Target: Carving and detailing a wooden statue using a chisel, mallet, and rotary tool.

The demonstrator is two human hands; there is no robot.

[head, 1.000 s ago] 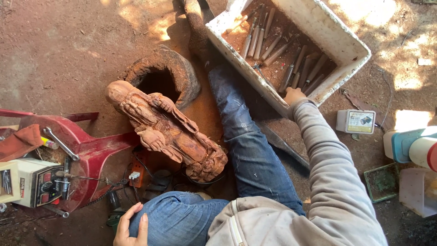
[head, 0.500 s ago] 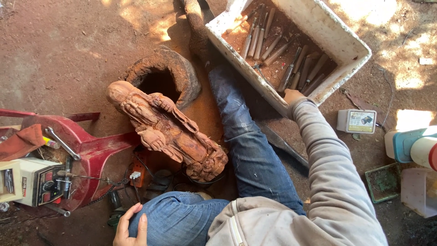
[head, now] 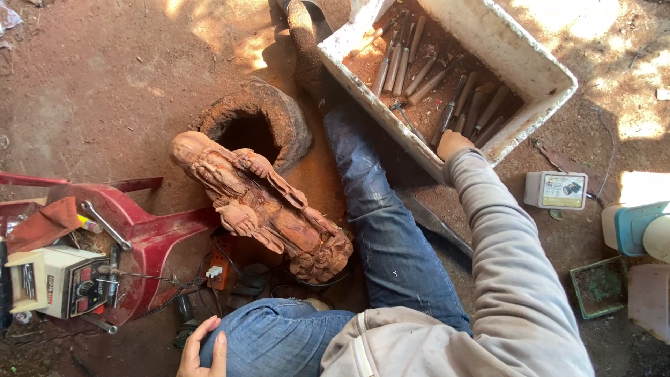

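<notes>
A reddish carved wooden figure (head: pixel 262 204) lies tilted against a hollow stump (head: pixel 259 124), between my jeans-clad legs and a red stand. My right hand (head: pixel 452 144) reaches over the near rim of a white box (head: pixel 537 63) that holds several chisels (head: pixel 433 80); its fingers are hidden among them, so what it holds cannot be told. My left hand (head: pixel 203 349) rests flat on my left knee with fingers apart and nothing in it.
A red metal stand (head: pixel 143 234) with a wrench (head: pixel 105 225) and a small cream electric machine (head: pixel 59 279) sits at left. A small white boxed item (head: pixel 556 190), a teal and white container (head: pixel 638 227) and a green tray (head: pixel 599 286) lie at right on the dirt floor.
</notes>
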